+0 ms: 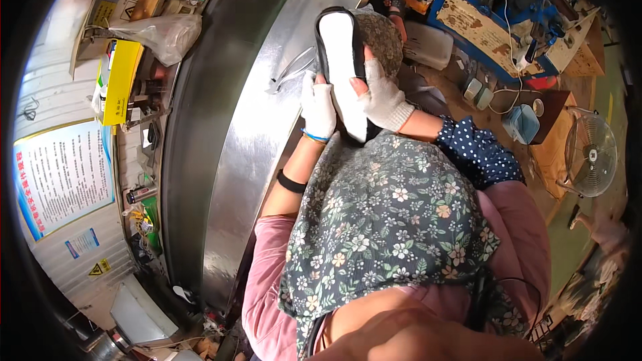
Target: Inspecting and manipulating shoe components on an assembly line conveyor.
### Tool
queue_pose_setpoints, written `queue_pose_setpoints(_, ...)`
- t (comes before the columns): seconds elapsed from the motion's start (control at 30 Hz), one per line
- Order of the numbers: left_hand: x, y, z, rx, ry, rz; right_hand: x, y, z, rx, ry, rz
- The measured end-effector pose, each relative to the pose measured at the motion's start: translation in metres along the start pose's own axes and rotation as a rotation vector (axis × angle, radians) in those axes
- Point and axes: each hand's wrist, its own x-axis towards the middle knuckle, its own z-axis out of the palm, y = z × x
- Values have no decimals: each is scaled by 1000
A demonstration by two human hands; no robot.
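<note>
A black shoe with a white insole lies sole-down between my hands, its rounded toe pointing away from me and its heel end toward my apron. My left hand, in a white fingerless glove, grips the shoe's left side. On the other side my right hand, gloved the same way, holds the shoe with its thumb on the insole. The fingers under the shoe are hidden. Left of the shoe, a thin grey looped piece rests on the shiny metal ledge; its kind is unclear.
Along the ledge runs a dark conveyor belt. Beyond it are a yellow box and a plastic bag. To the right stand a fan, a blue bin and a clear plastic tub. Another person's hand shows at the far side.
</note>
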Motion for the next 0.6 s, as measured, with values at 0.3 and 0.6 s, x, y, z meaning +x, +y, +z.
queue_pose_setpoints(0.3,95,47,-7,-1127,-556,-257,3,1,-45,15,-278,-121)
queue_pose_setpoints(0.6,88,53,11,-751,-548,-106,115,16,-48,709,-327,-61)
